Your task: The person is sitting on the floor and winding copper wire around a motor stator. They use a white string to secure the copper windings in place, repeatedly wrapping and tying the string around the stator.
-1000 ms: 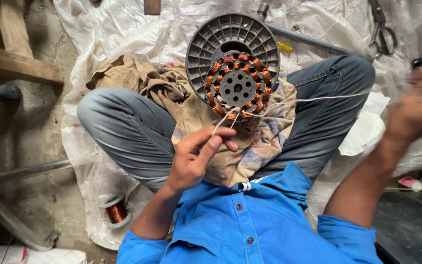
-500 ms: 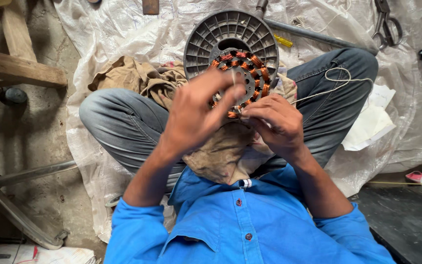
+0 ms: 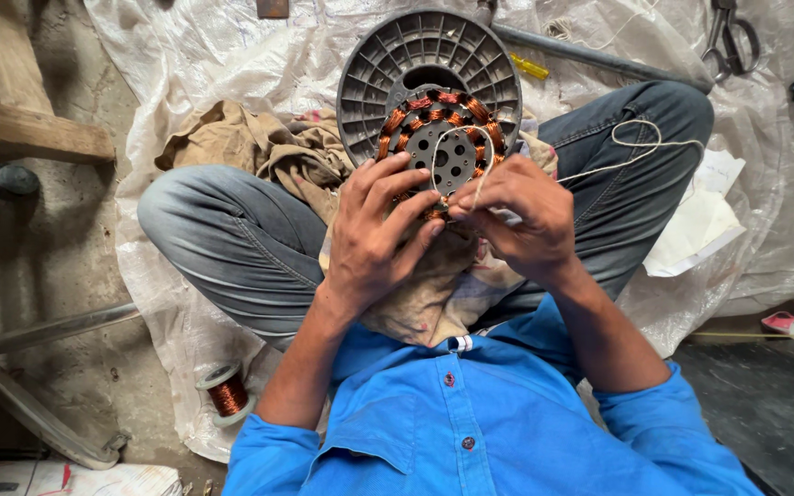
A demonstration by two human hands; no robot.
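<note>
White plastic sheet (image 3: 232, 64) on concrete floor (image 3: 57, 266), wooden bench (image 3: 20, 129)

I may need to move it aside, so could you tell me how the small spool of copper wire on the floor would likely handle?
The small spool of copper wire is round, so nudged onto its side it would probably roll. Tightly packed copper suggests it is heavy for its size. Its flanges should give a firm grip.

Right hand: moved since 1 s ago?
Yes. The right hand came in from far right, off past the knee, to the copper-wound stator, now pinching the white thread beside the left hand.
</note>
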